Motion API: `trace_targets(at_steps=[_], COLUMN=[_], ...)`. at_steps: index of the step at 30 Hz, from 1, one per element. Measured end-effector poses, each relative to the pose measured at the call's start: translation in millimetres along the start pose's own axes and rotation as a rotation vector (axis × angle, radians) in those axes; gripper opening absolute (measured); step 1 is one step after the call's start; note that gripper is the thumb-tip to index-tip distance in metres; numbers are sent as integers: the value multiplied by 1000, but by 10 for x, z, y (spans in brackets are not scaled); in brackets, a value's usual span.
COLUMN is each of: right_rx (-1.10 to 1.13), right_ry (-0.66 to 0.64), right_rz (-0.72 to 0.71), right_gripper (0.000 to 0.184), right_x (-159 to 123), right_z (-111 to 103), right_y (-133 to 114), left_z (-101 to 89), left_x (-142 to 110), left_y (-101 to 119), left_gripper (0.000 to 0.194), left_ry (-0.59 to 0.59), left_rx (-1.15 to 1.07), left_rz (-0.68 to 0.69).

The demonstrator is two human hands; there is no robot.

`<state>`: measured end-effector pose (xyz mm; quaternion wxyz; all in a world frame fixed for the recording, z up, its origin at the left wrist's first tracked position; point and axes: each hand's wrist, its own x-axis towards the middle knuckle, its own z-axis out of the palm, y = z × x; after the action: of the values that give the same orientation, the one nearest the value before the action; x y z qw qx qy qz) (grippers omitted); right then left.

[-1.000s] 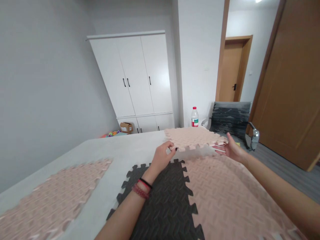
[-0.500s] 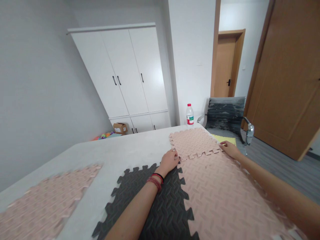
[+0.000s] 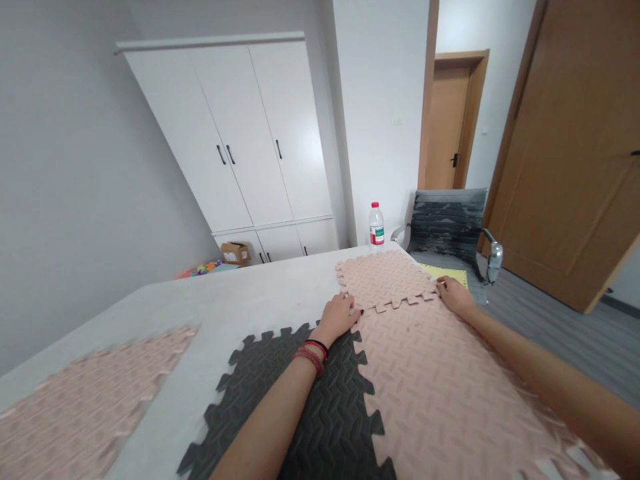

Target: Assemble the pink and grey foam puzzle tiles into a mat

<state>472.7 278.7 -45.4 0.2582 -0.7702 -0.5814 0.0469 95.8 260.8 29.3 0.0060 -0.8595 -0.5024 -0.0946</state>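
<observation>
My left hand (image 3: 338, 319) grips the left edge of the pink foam mats, its thumb on top beside the seam where two of them meet. At the seam's right end, my right hand (image 3: 454, 296) has its fingers curled on the mat edge. The far pink foam mat (image 3: 383, 279) meets the larger near pink foam mat (image 3: 440, 380) along interlocking teeth, with thin gaps showing on the seam's left part. Under my left forearm lies a black foam mat (image 3: 270, 373), its toothed right edge against the near pink mat.
Another pink foam mat (image 3: 100, 393) lies apart at the left of the white table (image 3: 270, 287). A red-capped bottle (image 3: 377, 225) stands at the table's far edge. Beyond the right edge are a dark chair (image 3: 447, 220) and a yellow sheet (image 3: 445, 273).
My left thumb has shifted slightly right over the mat, by the seam. My right hand keeps to the seam's right end. The whole view has moved a little.
</observation>
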Motion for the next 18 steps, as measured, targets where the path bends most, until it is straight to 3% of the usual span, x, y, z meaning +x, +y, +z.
trace_targets(at_steps=[12, 18], right_rx=[7, -23], right_ry=[-55, -29], right_rz=[0, 41], right_gripper=[44, 41], right_x=[4, -27], right_z=[-31, -59], right_y=[-26, -67], left_z=[-20, -60], left_x=[15, -15], left_y=[28, 191], left_gripper=[25, 32], left_ry=[-37, 19], left_rx=[94, 151], left_rz=[-18, 0])
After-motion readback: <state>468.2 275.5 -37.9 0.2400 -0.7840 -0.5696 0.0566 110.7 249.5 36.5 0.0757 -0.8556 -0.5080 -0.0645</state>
